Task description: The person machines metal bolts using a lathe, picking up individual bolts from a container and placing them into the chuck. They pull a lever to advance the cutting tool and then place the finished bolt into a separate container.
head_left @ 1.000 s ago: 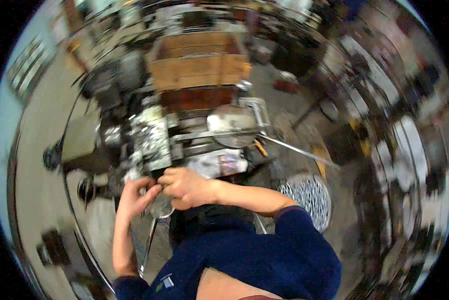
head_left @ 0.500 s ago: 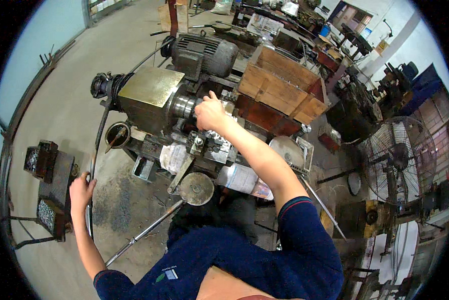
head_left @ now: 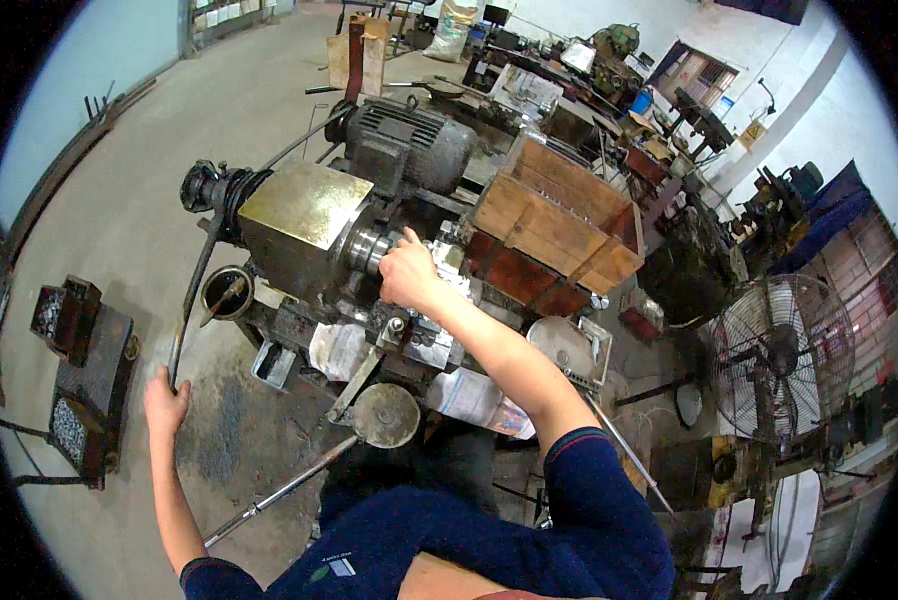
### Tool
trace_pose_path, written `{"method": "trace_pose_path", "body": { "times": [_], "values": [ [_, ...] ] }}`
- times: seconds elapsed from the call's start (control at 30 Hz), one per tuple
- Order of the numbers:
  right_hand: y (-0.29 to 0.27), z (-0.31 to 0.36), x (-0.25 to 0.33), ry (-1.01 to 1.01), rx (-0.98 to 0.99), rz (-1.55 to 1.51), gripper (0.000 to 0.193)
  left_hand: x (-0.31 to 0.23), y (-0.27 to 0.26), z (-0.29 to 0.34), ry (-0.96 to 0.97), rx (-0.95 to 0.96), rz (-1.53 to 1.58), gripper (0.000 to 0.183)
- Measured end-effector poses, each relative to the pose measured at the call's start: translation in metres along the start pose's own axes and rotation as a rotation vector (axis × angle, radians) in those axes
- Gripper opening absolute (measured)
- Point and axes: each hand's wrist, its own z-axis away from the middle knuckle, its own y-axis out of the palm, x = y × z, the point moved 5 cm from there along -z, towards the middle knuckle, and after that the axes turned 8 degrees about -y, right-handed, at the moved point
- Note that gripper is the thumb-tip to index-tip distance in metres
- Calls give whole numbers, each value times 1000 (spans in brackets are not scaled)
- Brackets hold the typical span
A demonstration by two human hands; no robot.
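Observation:
My left hand (head_left: 167, 402) is closed around a long dark lever (head_left: 191, 300) that slopes down from the left end of a small lathe. Below the hand, the lever cannot be seen. At the bright metal spindle nose (head_left: 368, 250), beside the headstock with its brassy top plate (head_left: 307, 203), is my right hand (head_left: 409, 274). One of its fingers points up and the others are curled; whatever they grip is hidden. Just below that hand sits the tool post (head_left: 394, 328). A round grey handwheel disc (head_left: 386, 415) is in front of my body.
Behind the lathe stands a motor (head_left: 409, 145), with a wooden crate (head_left: 559, 215) to its right. Boxes of small metal parts (head_left: 69, 430) are on a low stand at left. A pot with a brush (head_left: 229, 292) hangs near the lever. A large caged fan (head_left: 784, 350) stands right.
My left hand has gone from loose fingers beside the lever to a grip on it. The right hand stays at the spindle nose. The whole view has shifted slightly.

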Motion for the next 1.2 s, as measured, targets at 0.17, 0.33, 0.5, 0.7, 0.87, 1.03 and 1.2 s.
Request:
{"method": "trace_pose_path", "body": {
  "times": [0.17, 0.33, 0.5, 0.7, 0.87, 1.03, 1.2],
  "values": [
    [9, -1, -11, 28, -138, -92, 19, 10, 9, -7, 123, -185, -45, 38],
    [8, -9, -8, 90, -112, -165, 17, 106, -26, -107, 57, -246, -441, 16],
    [4, 1, -3, 55, -36, -92, 21, 103, -16, -126, 45, -145, -543, 25],
    [-54, 83, -6, 23, -386, -269, 37, 9, 0, -76, 276, -495, 521, 36],
    [-47, 182, -28, 224, -399, -410, 41, 23, 233, -75, 57, 268, 362, 56],
    [-3, 331, -56, 573, -236, -368, 41, -45, 273, -58, 359, 295, -310, 52],
    [31, 457, -78, 925, -133, -228, 43, -56, 264, -102, 547, 336, -619, 33]
  ]
}}
